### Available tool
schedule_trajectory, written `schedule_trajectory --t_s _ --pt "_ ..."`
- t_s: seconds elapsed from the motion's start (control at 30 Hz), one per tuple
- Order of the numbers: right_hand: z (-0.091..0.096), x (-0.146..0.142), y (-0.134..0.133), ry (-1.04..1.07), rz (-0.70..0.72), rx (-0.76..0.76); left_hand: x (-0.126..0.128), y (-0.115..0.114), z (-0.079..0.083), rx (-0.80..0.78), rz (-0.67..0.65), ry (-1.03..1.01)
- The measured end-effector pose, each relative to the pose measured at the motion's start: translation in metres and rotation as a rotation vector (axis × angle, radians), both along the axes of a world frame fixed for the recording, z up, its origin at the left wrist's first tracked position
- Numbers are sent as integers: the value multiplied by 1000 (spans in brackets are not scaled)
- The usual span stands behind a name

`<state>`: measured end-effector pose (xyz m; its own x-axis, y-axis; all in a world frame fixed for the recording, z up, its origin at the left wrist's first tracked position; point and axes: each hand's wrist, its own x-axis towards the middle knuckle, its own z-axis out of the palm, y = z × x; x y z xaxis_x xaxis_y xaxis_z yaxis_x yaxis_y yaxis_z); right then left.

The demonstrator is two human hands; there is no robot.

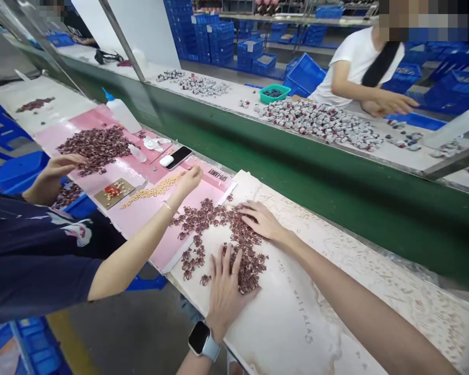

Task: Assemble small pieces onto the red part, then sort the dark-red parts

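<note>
My left hand [224, 286], with a smartwatch on its wrist, lies flat with fingers spread on the near side of a scattered pile of small dark red pieces [219, 234]. My right hand [262, 221] lies palm down on the pile's far right side, fingers spread and pointing left. Neither hand grips anything. The pile sits on a pale map-printed sheet [316, 312] on the workbench. A co-worker in a dark shirt at my left reaches one hand [189, 179] to a row of small tan pieces [152, 190].
The co-worker's other hand [60, 166] rests by a larger dark red pile [96, 146] on pink sheets, near a phone [177, 156] and a white squeeze bottle [121, 112]. A green conveyor [297, 172] runs behind. Beyond it a person in white [359, 67] handles small pieces beside blue crates [219, 36].
</note>
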<state>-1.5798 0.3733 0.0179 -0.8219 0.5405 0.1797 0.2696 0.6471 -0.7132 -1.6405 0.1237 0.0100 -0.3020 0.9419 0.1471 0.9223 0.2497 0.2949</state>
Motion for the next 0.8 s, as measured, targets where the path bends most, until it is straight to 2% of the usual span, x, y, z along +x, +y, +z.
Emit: schedule_trajectory --t_s 0.13,0.27,0.33,0.4,0.43,0.5,0.53,0.6,0.67,0.7,0.73,0.8 --pt "0 14 -29 -31 32 -18 -19 13 0 2 -91 -11" --pt "7 41 -63 -46 25 -38 -25 10 9 42 -185 -14" --pt "11 58 -74 -38 -49 -48 -27 8 19 62 -225 -26" --pt "12 76 -81 -23 -193 -55 -35 15 30 72 -233 -44" --pt "12 83 -82 -15 -277 -60 -43 25 34 75 -203 -55" --pt "7 92 -79 -4 -419 -73 -64 59 38 91 -25 -68" --pt "3 93 -75 -3 -460 -78 -78 82 37 102 80 -70" --pt "-5 88 -63 -5 -481 -81 -104 128 32 76 160 -67" --pt "-12 78 -49 -15 -442 -73 -125 166 26 29 115 -52" --pt "-14 74 -42 -22 -413 -68 -133 177 24 9 96 -50" --pt "-15 71 -38 -27 -386 -64 -138 184 22 -11 71 -54" --pt "-15 71 -37 -36 -336 -64 -142 182 22 -44 6 -73"
